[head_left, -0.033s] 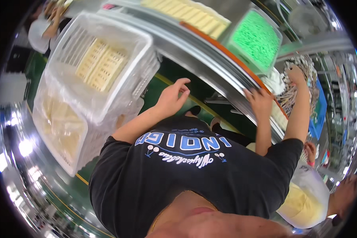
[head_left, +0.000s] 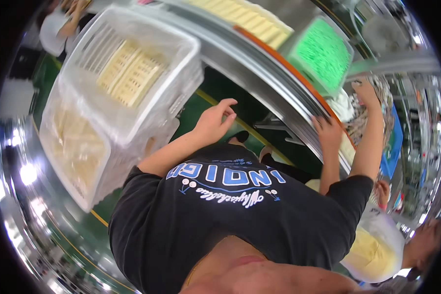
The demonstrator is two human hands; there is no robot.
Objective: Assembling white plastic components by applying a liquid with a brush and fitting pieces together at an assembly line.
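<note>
My left hand (head_left: pixel 216 120) hangs in the gap between a white crate and the bench, fingers apart and loosely bent, holding nothing. On the right, my right hand (head_left: pixel 367 94) reaches over the bench to a heap of thin brownish-grey strips (head_left: pixel 383 115). Its fingers are curled down at the edge of this heap; what they pinch, if anything, is too small to make out. A bundled white cloth or bag (head_left: pixel 342 107) lies just left of that hand. Another person's hand (head_left: pixel 330 131) rests on the bench edge between my two hands.
A lined white crate (head_left: pixel 193 63) with cream slotted pieces (head_left: pixel 132 73) stands at left, another bagged crate (head_left: pixel 76 152) against it. The bench's metal rail (head_left: pixel 250 78) has an orange strip. Beyond are cream bars (head_left: pixel 245 19), a tub of green pieces (head_left: pixel 324 51) and a blue bin (head_left: pixel 396 142).
The whole scene has shifted slightly to the right in the view. My left hand keeps its loose pose, and my right hand stays by the heap.
</note>
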